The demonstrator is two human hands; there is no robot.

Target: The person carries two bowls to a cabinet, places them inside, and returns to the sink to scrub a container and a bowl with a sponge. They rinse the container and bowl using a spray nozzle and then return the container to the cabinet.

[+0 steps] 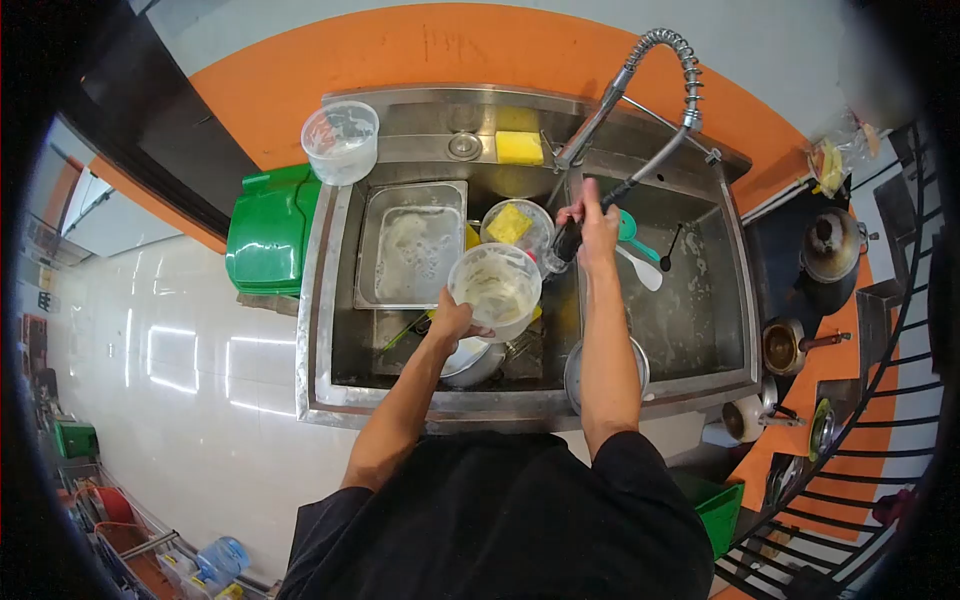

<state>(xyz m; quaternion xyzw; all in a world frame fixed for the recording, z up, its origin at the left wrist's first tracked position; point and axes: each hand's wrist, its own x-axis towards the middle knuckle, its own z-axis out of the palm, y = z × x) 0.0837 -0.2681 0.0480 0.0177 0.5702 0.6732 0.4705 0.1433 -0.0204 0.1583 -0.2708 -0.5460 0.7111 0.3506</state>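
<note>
Over the left sink basin, my left hand (455,318) grips the rim of a cloudy plastic tub (497,292), tilted so its smeared inside shows. My right hand (597,230) is wrapped around the black spray head (566,243) of the faucet, which points toward the tub. Just behind the tub, a yellow sponge (509,225) lies in a round container (541,228). A steel pan (361,262) of sudsy water sits to the left. Below my left hand is a pale bowl (474,368), partly hidden. A round metal lid or pan (574,378) lies partly under my right forearm.
In the right basin (705,330) lie a green ladle (640,240), a white scoop (643,271) and a black spoon (671,247). Another plastic tub (341,145) stands on the back left corner, beside a green bin (270,235). A yellow sponge (519,148) rests on the back ledge.
</note>
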